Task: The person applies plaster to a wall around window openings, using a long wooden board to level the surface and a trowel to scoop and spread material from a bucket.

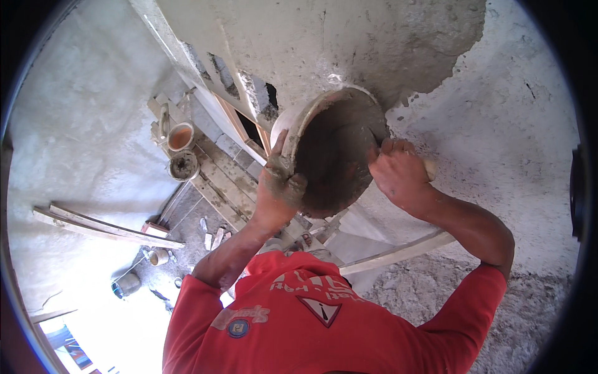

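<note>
Ahead of my chest, a round bucket (288, 121) is tilted so that its mouth faces me. Grey wet mortar (333, 153) coats its inside. My left hand (278, 192), smeared with mortar, grips the bucket's left rim, thumb toward the mouth. At the opposite rim my right hand (398, 171) is closed around a trowel, whose pale handle end (430, 168) sticks out past the fist. The trowel's blade is mostly hidden by the hand and the bucket. Just beyond the bucket, fresh grey plaster (355, 47) covers part of the wall.
Below left, a plank platform (227, 181) carries an orange-lined bucket (181, 137) and a mortar-crusted bucket (184, 166). Long boards (106, 229) lean at the left. Another bucket (128, 285) stands on the floor. A wooden frame (232, 118) borders an opening beside the plastered wall.
</note>
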The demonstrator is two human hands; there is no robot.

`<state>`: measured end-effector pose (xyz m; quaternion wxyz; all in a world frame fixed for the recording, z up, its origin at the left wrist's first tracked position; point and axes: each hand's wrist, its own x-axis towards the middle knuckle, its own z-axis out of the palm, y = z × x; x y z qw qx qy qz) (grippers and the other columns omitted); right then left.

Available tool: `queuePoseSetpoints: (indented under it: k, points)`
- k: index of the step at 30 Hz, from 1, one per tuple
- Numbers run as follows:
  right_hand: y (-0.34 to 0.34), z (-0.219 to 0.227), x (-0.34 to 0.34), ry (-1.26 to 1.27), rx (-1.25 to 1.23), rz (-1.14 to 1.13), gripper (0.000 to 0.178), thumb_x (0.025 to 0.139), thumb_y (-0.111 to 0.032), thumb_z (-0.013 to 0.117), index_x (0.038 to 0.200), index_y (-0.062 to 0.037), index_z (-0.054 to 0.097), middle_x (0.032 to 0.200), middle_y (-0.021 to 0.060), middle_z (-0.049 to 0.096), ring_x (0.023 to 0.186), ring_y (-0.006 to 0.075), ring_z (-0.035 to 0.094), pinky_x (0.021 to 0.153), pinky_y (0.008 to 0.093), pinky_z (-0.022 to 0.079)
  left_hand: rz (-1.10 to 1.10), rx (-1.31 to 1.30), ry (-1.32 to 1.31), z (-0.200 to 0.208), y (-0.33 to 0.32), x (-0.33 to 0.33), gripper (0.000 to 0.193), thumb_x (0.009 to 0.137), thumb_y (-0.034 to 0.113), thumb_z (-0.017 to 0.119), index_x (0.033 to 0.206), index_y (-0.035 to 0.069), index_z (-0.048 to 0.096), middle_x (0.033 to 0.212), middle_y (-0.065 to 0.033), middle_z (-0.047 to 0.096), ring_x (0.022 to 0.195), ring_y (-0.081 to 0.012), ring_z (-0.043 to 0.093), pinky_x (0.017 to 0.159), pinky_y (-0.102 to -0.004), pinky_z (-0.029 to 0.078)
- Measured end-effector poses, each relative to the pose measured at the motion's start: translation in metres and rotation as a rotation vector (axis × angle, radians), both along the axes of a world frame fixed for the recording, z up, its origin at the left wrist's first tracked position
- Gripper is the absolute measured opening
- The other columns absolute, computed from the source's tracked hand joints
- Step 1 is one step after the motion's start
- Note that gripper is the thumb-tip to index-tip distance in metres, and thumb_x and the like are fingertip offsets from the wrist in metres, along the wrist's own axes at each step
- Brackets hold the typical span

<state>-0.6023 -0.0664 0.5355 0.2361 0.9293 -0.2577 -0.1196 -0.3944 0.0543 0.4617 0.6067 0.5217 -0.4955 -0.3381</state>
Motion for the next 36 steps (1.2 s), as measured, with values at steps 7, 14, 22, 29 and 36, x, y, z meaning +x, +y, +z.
queuePoseSetpoints:
  k: [7, 14, 22, 29, 36]
  points:
    - [-0.007, -0.061, -0.017, -0.422, 0.699, -0.208, 0.031, 0.082, -0.02, 0.065, 0.11, -0.0081, 0.064, 0.086, 0.0189, 0.068, 0.084, 0.0362, 0.067, 0.077, 0.0466, 0.053, 0.071, 0.049, -0.18, -0.004, 0.003, -0.004, 0.07, 0.076, 0.002, 0.057, 0.142, -0.003, 0.035, 0.141, -0.0296, 0.042, 0.119, -0.0387, 0.053, 0.098, -0.0359, 0.043]
    - [-0.005, -0.045, -0.019, -0.774, 0.693, -0.095, 0.034, 0.082, -0.024, 0.068, 0.113, -0.0089, 0.064, 0.09, 0.0189, 0.069, 0.082, 0.0379, 0.067, 0.075, 0.0458, 0.054, 0.075, 0.102, 0.114, 0.004, 0.005, 0.016, 0.048, 0.082, 0.001, 0.05, 0.129, -0.002, 0.047, 0.116, -0.0113, 0.057, 0.099, -0.0175, 0.056, 0.079, -0.0319, 0.048]
    - [-0.03, 0.056, -0.033, -0.592, 0.606, -0.201, 0.033, 0.079, -0.021, 0.072, 0.107, -0.0057, 0.064, 0.087, 0.0189, 0.068, 0.082, 0.0403, 0.066, 0.075, 0.048, 0.052, 0.164, 0.208, 0.61, 0.018, -0.007, 0.016, 0.027, 0.079, -0.005, 0.051, 0.104, 0.002, 0.055, 0.07, 0.0001, 0.054, 0.055, -0.0085, 0.05, 0.046, -0.0228, 0.037]
    - [-0.021, 0.176, -0.023, -0.629, 0.546, -0.066, 0.032, 0.076, -0.016, 0.075, 0.101, -0.002, 0.062, 0.086, 0.0164, 0.066, 0.075, 0.0329, 0.066, 0.07, 0.0412, 0.052, 0.245, 0.196, 0.594, 0.04, 0.001, 0.026, 0.01, 0.076, -0.004, 0.052, 0.081, 0.004, 0.054, 0.063, 0.0012, 0.051, 0.049, -0.0096, 0.047, 0.043, -0.0243, 0.035]
    - [-0.022, 0.242, -0.03, -0.742, 0.742, -0.341, 0.035, 0.079, -0.024, 0.072, 0.102, 0.0014, 0.066, 0.084, 0.0109, 0.065, 0.076, 0.0226, 0.064, 0.067, 0.035, 0.052, 0.175, 0.1, 0.552, 0.033, 0.012, 0.038, 0.01, 0.076, -0.003, 0.051, 0.074, 0.006, 0.054, 0.059, 0.0023, 0.049, 0.048, -0.0086, 0.046, 0.043, -0.0245, 0.034]
